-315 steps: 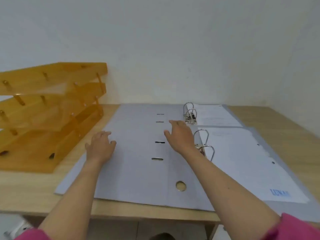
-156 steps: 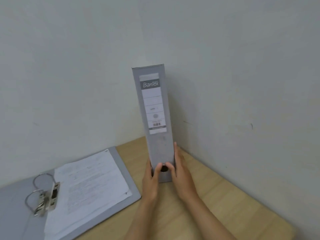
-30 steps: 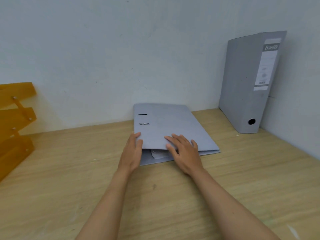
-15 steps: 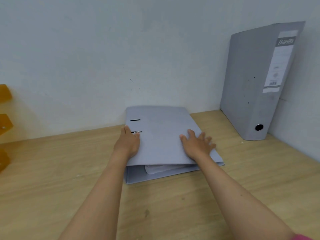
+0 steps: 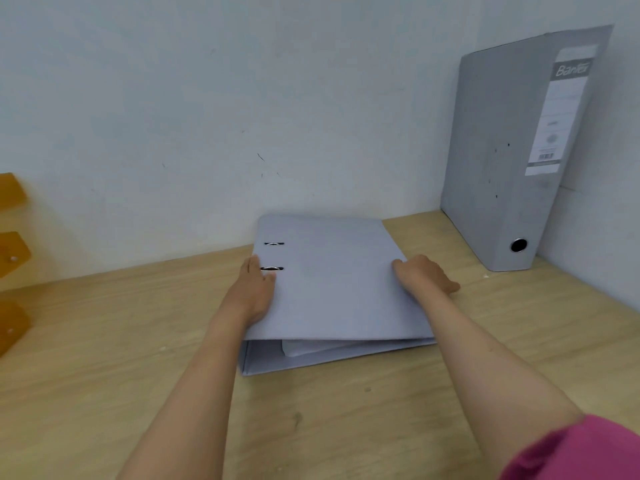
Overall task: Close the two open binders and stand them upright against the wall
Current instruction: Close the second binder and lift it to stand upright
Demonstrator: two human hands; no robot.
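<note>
One grey binder point(image 5: 502, 161) stands upright in the right corner, its labelled spine facing me and its side against the wall. The second grey binder point(image 5: 332, 289) lies flat and closed on the wooden desk point(image 5: 104, 358), spine on the left, white sheets showing at its near open end. My left hand point(image 5: 254, 289) grips the spine edge by the two slots. My right hand point(image 5: 424, 275) holds the binder's right edge, fingers curled over it.
The white back wall point(image 5: 242, 98) rises just behind the flat binder. An orange stacked paper tray point(image 5: 10, 258) pokes in at the left edge. A pink sleeve point(image 5: 581, 448) shows at the bottom right.
Both hands have slid from the near part of the cover out to the binder's left and right edges. The view has drawn closer to the binder.
</note>
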